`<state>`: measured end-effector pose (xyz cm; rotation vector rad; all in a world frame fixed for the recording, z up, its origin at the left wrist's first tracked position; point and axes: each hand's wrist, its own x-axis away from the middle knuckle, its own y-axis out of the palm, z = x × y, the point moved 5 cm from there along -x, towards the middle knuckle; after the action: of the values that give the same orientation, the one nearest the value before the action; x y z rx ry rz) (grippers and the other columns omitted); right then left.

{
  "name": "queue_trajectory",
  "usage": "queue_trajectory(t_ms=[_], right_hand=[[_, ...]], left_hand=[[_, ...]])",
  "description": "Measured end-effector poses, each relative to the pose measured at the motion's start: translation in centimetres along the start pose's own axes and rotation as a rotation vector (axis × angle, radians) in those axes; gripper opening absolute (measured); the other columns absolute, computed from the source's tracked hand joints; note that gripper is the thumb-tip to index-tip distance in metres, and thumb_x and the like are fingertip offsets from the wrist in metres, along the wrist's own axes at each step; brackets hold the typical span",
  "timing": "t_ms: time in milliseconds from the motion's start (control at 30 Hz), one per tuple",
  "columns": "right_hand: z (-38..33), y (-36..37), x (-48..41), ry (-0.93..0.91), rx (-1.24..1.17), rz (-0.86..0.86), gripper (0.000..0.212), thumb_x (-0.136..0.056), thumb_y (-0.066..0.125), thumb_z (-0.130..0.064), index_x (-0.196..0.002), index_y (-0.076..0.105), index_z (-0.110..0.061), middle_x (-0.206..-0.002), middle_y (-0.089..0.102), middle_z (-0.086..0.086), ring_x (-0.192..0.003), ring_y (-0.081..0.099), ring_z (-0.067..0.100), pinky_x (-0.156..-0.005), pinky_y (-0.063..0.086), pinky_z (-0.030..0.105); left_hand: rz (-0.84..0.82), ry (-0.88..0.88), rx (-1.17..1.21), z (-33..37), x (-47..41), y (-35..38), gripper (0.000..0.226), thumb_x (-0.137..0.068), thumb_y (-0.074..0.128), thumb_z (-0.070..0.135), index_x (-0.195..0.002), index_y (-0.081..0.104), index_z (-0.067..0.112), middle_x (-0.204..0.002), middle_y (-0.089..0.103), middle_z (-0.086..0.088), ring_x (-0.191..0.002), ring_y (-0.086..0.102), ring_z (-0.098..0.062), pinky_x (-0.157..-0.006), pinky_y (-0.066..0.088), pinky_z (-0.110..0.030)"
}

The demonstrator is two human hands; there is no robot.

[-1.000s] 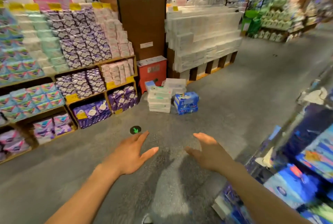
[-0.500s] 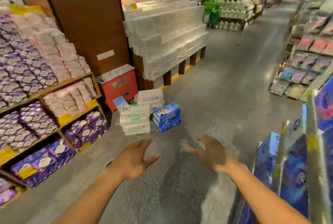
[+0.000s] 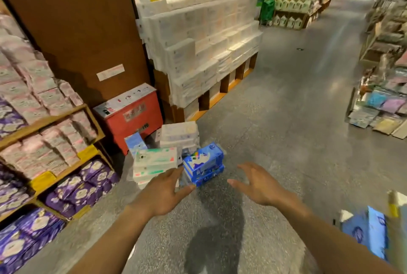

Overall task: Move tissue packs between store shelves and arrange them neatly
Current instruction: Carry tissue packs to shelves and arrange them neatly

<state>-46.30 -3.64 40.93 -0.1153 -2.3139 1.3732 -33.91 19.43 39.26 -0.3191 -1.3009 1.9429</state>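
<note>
Warm, kinda dim overhead store lighting, with soft glare patches on the polished floor (image 3: 308, 101) down the aisle and a dark shadow (image 3: 215, 236) low in the middle. The wide-angle lens bends the edges hard. The shelves (image 3: 383, 70) far right and the blue packs (image 3: 370, 231) bottom right are smeared with blur.

Left hand (image 3: 163, 192), right hand (image 3: 259, 185) outstretched, spread

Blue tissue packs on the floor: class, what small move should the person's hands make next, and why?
Probably reach forward and down to grip the blue tissue packs by their two ends. The left hand and right hand are open, hold nothing, and are spread apart with that stack ahead between them on the floor.
</note>
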Motion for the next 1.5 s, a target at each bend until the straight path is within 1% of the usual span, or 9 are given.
queue_trajectory(t_ms=[100, 233, 367, 567, 667, 1067, 1300, 1433, 1500], right_hand=[[0.2, -1.5, -6.8, 0.021, 0.001, -0.058, 0.081, -0.094, 0.045, -0.068, -0.158, 0.03, -0.022, -0.165, 0.03, 0.005, -0.15, 0.028, 0.025, -0.121, 0.029, 0.042], [0.5, -2.3, -16.2, 0.051, 0.007, -0.094, 0.071, -0.099, 0.048, -0.061, -0.156, 0.031, -0.023, -0.162, 0.032, 0.004, -0.147, 0.032, 0.024, -0.118, 0.032, 0.041], [0.7, -2.7, -26.4, 0.079, 0.015, -0.14, 0.062, -0.101, 0.049, -0.053, -0.151, 0.04, -0.018, -0.155, 0.043, 0.007, -0.139, 0.043, 0.025, -0.111, 0.036, 0.037], [2.8, -2.0, -40.9, 0.124, -0.002, -0.13, 0.076, -0.099, 0.048, -0.059, -0.158, 0.03, -0.016, -0.163, 0.033, 0.006, -0.147, 0.036, 0.024, -0.115, 0.031, 0.034], [4.7, 0.2, -47.4, 0.146, -0.019, -0.152, 0.078, -0.097, 0.046, -0.064, -0.158, 0.03, -0.019, -0.163, 0.033, 0.003, -0.147, 0.034, 0.022, -0.117, 0.029, 0.034], [19.3, 20.9, -75.8, 0.156, -0.05, -0.185, 0.078, -0.091, 0.064, -0.057, -0.152, 0.039, -0.014, -0.154, 0.047, 0.009, -0.138, 0.047, 0.026, -0.108, 0.038, 0.034], [27.9, 32.2, -86.3, 0.152, 0.022, -0.229, 0.082, -0.083, 0.073, -0.059, -0.144, 0.046, -0.012, -0.142, 0.054, 0.012, -0.126, 0.054, 0.032, -0.1, 0.044, 0.038], [33.2, 38.0, -91.1, 0.154, 0.013, -0.242, 0.13, -0.044, 0.054, -0.101, -0.141, 0.044, -0.016, -0.135, 0.056, 0.011, -0.117, 0.059, 0.033, -0.094, 0.052, 0.046], [34.2, 39.4, -92.0, 0.209, -0.052, -0.255, 0.142, -0.042, 0.059, -0.1, -0.152, 0.031, -0.014, -0.147, 0.048, 0.013, -0.126, 0.054, 0.036, -0.097, 0.05, 0.047]], left_hand=[[-0.033, -0.045, 0.038, -1.9, -5.9, -1.0, 0.093, -0.084, 0.027, 0.081, -0.159, 0.018, 0.028, -0.163, 0.03, 0.002, -0.146, 0.032, -0.017, -0.114, 0.025, -0.025], [-0.109, -0.079, 0.079, -5.9, -14.4, -0.8, 0.107, -0.075, 0.018, 0.092, -0.16, 0.016, 0.027, -0.166, 0.024, 0.0, -0.15, 0.026, -0.018, -0.121, 0.021, -0.03], [-0.165, -0.099, 0.106, -9.9, -24.0, -1.1, 0.09, -0.085, 0.029, 0.077, -0.16, 0.015, 0.029, -0.167, 0.021, 0.003, -0.15, 0.026, -0.018, -0.121, 0.024, -0.033], [-0.2, -0.097, 0.115, -14.9, -37.6, -0.9, 0.095, -0.083, 0.027, 0.081, -0.16, 0.015, 0.027, -0.167, 0.021, 0.001, -0.15, 0.026, -0.02, -0.12, 0.025, -0.034], [-0.213, -0.126, 0.169, -17.7, -42.9, 1.5, 0.083, -0.093, 0.037, 0.071, -0.16, 0.015, 0.027, -0.166, 0.021, 0.003, -0.15, 0.027, -0.017, -0.118, 0.026, -0.033], [-0.195, -0.32, 0.316, -34.5, -63.5, 28.9, 0.092, -0.094, 0.043, 0.067, -0.161, -0.002, 0.023, -0.169, 0.001, 0.004, -0.154, 0.01, -0.016, -0.123, 0.018, -0.034], [-0.161, -0.376, 0.309, -41.9, -69.9, 43.9, 0.094, -0.096, 0.044, 0.065, -0.16, -0.007, 0.021, -0.169, -0.004, 0.0, -0.155, 0.002, -0.021, -0.125, 0.015, -0.041], [-0.116, -0.476, 0.292, -45.5, -71.4, 48.3, 0.098, -0.094, 0.046, 0.066, -0.16, -0.007, 0.016, -0.169, -0.006, -0.003, -0.155, -0.003, -0.021, -0.124, 0.008, -0.039], [-0.042, -0.549, 0.295, -47.2, -71.4, 49.8, 0.102, -0.092, 0.052, 0.066, -0.161, -0.006, 0.016, -0.169, -0.005, -0.003, -0.156, -0.001, -0.021, -0.124, 0.012, -0.04]])
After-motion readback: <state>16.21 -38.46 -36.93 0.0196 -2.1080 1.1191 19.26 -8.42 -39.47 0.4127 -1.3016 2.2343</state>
